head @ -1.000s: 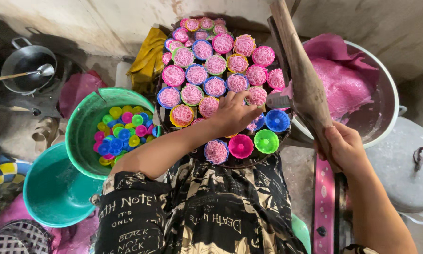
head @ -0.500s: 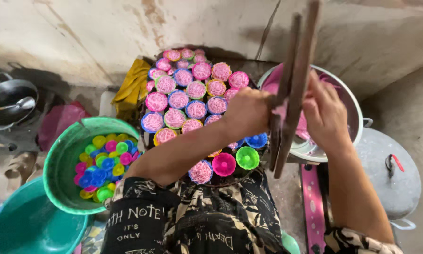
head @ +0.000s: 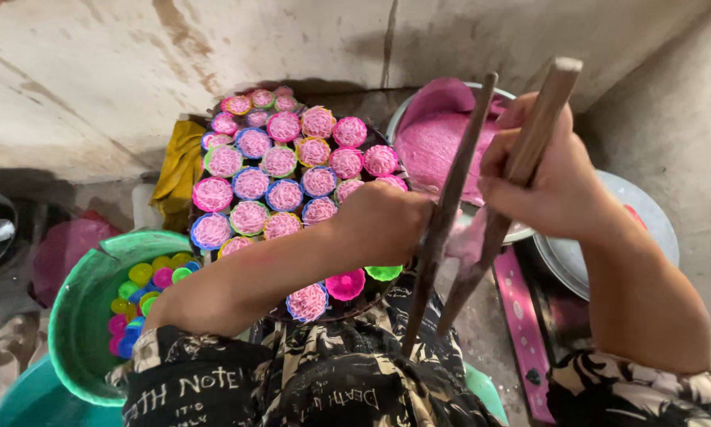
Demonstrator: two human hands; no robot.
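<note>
1. The right hand [head: 549,178], at the upper right of the frame, is closed in a fist around one arm of a wooden two-armed press [head: 521,170], gripping it near the top end, where a push would get the most leverage.
2. The left hand [head: 387,221], at the centre, is curled around the press's other, thinner arm; the two arms converge toward the lap at bottom centre.
3. Just behind the hands, a round tray [head: 213,245] holds small coloured cups [head: 284,195] topped with pink noodle nests, packed rim to rim.
4. A metal basin of pink dough [head: 434,146] sits at the upper right, close to the press.
5. Empty cups wait in a green bowl [head: 79,316] at the lower left.
</note>
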